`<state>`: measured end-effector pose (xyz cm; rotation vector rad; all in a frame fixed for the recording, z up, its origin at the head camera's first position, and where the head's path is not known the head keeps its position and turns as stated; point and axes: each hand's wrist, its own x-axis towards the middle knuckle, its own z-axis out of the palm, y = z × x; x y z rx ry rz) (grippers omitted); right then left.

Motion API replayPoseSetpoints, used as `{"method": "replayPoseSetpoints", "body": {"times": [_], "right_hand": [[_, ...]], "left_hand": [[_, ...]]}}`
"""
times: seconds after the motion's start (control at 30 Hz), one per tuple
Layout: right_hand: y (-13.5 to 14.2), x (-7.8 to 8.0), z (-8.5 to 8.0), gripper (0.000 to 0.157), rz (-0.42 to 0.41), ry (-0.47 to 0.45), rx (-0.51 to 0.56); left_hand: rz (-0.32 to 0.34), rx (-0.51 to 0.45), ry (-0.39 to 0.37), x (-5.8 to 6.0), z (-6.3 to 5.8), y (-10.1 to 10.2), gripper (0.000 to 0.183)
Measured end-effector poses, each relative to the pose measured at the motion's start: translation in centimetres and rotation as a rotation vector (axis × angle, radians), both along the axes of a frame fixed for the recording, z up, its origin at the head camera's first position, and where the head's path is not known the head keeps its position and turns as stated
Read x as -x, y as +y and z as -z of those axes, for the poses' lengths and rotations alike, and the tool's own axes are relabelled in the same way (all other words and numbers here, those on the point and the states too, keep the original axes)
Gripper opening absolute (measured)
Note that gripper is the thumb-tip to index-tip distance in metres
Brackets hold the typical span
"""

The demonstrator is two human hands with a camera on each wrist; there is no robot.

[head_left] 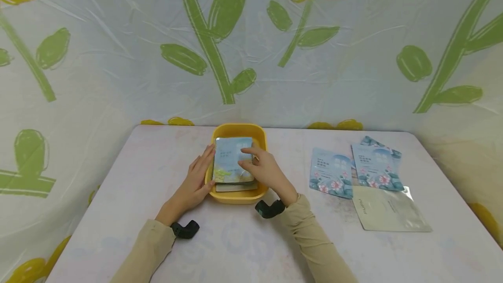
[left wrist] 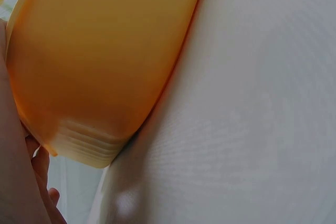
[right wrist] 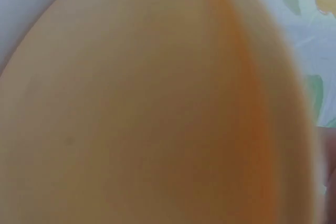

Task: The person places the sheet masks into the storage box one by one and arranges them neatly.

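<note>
Two beige cloth sleeves (head_left: 314, 241) reach in from the near edge, a small black wrist-worn device (head_left: 185, 229) at the left cuff and another black device (head_left: 270, 208) at the right. The left hand (head_left: 194, 182) rests along the left rim of a yellow, rounded rectangular plastic basket (head_left: 239, 128), fingers extended, thumb spread toward the front corner. The right hand (head_left: 265, 167) is over the basket's right side, thumb and forefinger apart above a flat, glossy light-blue packet (head_left: 232, 156); whether they touch it I cannot tell. That packet lies inside the basket on a paler packet (head_left: 235, 187), its right edge partly covered by the hand. The basket's wall blocks most of the right wrist view. On the right of the white table (head_left: 220, 252), well apart, pale-blue flower-printed packets (head_left: 331, 173) lie beside and partly over a silvery-beige packet (head_left: 389, 211).
</note>
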<state>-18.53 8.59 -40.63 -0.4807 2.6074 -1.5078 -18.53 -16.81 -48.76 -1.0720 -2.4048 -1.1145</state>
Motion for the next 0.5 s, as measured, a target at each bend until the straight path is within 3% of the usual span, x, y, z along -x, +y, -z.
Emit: {"method": "replayPoseSetpoints", "body": {"times": [0.23, 0.5], "right_hand": [[0.9, 0.7, 0.2, 0.040, -0.052, -0.079, 0.209], [2.6, 1.3, -0.1, 0.034, 0.063, 0.022, 0.353]], "left_hand": [[-0.004, 0.005, 0.010, 0.1, 0.0, 0.0, 0.088], [-0.007, 0.010, 0.004, 0.1, 0.0, 0.0, 0.083]]}}
